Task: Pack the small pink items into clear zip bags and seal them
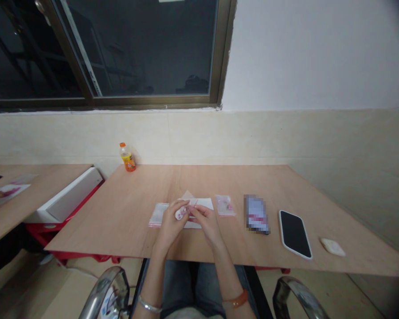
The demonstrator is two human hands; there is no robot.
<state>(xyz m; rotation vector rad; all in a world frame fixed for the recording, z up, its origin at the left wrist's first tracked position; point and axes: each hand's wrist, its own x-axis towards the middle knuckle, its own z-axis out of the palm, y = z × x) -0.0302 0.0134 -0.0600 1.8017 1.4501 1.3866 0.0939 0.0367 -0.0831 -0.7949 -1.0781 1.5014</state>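
Small pink-spotted clear packet (180,214): above wooden table (99,217), near middle of front edge. Left hand (173,223) pinches packet; right hand (208,221) fingertips meet beside it, hold unclear. Probably light, limp, slippery; best gripped by margins.

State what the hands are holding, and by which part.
The left hand holds what looks like a small pink-spotted packet, with the right hand at its right side; which part is gripped is too small to tell.
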